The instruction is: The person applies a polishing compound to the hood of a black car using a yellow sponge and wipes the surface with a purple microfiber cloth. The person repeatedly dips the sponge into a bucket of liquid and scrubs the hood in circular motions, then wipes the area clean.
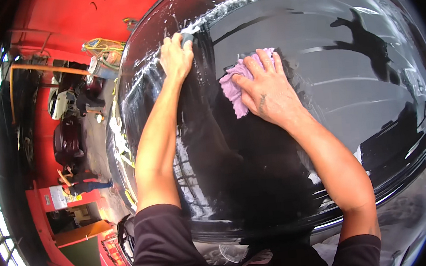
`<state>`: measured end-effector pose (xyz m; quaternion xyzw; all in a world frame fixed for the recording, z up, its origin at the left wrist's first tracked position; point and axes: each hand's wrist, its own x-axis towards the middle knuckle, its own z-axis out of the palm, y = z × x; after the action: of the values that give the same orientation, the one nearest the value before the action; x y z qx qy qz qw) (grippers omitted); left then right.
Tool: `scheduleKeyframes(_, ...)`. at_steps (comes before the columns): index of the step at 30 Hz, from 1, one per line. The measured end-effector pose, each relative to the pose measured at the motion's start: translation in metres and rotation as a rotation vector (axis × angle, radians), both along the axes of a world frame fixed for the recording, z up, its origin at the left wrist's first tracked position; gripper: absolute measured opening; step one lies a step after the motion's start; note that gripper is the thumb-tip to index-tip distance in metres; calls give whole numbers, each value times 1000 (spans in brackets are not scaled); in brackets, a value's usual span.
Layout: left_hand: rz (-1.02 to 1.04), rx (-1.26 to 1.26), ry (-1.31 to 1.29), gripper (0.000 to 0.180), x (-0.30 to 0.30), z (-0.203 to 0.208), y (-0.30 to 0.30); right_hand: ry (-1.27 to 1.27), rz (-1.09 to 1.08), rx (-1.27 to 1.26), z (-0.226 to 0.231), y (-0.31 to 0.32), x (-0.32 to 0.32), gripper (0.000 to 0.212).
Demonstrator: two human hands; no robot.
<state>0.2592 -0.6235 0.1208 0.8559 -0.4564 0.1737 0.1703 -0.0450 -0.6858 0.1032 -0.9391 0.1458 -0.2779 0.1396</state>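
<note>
A glossy black car panel (256, 164), broad and curved, fills the middle and right of the view. My left hand (176, 60) is at its far left part, fingers curled round a small dark grey block (187, 38), most of it hidden under the fingers. White, foamy residue (247, 1) runs in a streaked band along the far side, close to that block. My right hand (267, 90) presses a crumpled pink cloth (234, 88) flat on the panel's middle. Around the cloth the surface looks dark and smeared.
Left of the panel lies a workshop with a red wall (66, 16) and a dark red car body (68, 140). Another person (88, 186) in dark clothes stands farther off. Coiled yellow hoses or cords (101, 45) sit by the far wall. Masking material (118, 136) edges the panel's left side.
</note>
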Motion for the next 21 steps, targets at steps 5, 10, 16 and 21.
scheduleKeyframes(5, -227, -30, 36, 30, -98, -16, 123, -19, -32, 26, -5, -9, -4, 36)
scheduleKeyframes(10, -158, 3, 70, 28, -22, -2, 82, -27, -16, 12, -2, 0, -3, 37)
scheduleKeyframes(16, 10, -37, -63, 36, 25, -25, 50, -31, 17, 22, -4, -7, -3, 44)
scheduleKeyframes(21, -65, 3, 75, 33, -67, -18, 158, 47, 16, 31, -1, -8, -3, 48)
